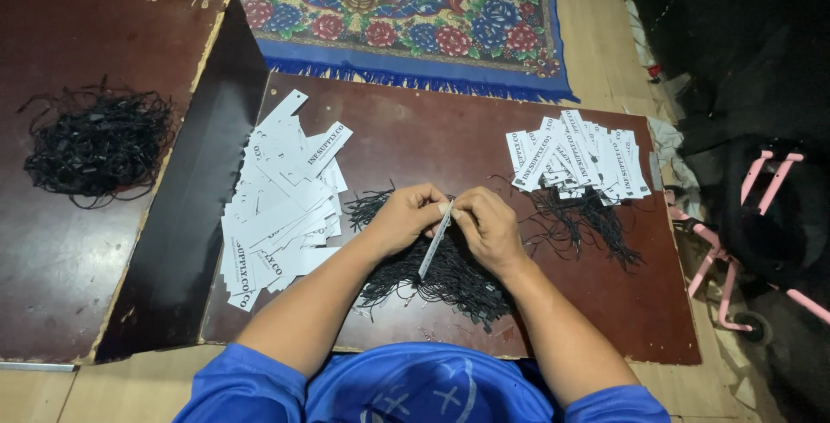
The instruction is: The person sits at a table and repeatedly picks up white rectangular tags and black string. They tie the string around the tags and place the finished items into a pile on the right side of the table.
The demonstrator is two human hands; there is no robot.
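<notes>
White paper tags [281, 207] are lying heaped at the board's left; strung tags [577, 155] are fanning out at right; one narrow tag [434, 241] is sitting between both hands.

A home floor used for piecework: low dark brown wooden boards [450, 138] lie on pale flooring, a blue floral fringed rug [432, 17] at the far side, a pink metal-framed cart [761, 241] at right
</notes>
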